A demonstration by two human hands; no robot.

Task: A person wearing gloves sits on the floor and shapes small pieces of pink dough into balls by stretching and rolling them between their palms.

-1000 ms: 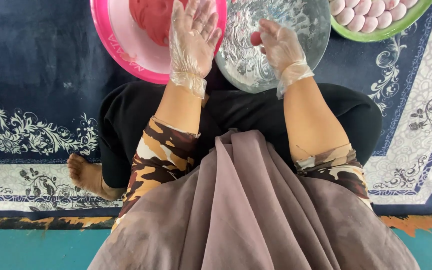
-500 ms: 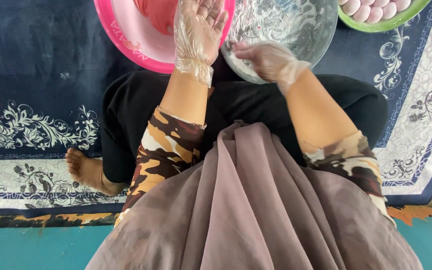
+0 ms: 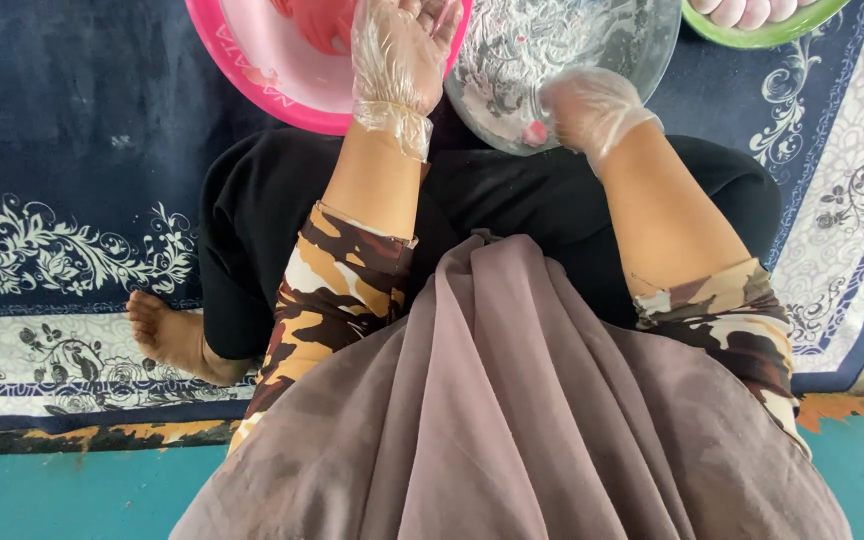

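Both my hands wear clear plastic gloves. My left hand (image 3: 399, 52) lies flat with fingers apart over the rim of a pink basin (image 3: 272, 75), which holds a lump of red dough (image 3: 314, 20). My right hand (image 3: 592, 105) is curled at the near edge of a patterned glass bowl (image 3: 562, 45) dusted with white flour, fingers closed on a small pink dough piece (image 3: 533, 133). I sit cross-legged behind both vessels.
A green bowl (image 3: 762, 30) with several pale pink dough balls stands at the top right. Everything rests on a dark blue patterned rug (image 3: 72, 150). My bare foot (image 3: 167, 335) pokes out at left; a teal floor (image 3: 52, 490) lies behind me.
The view tipped down so the bowls slid toward the top edge. My right hand came back from inside the glass bowl to its near rim, with the pink piece in it.
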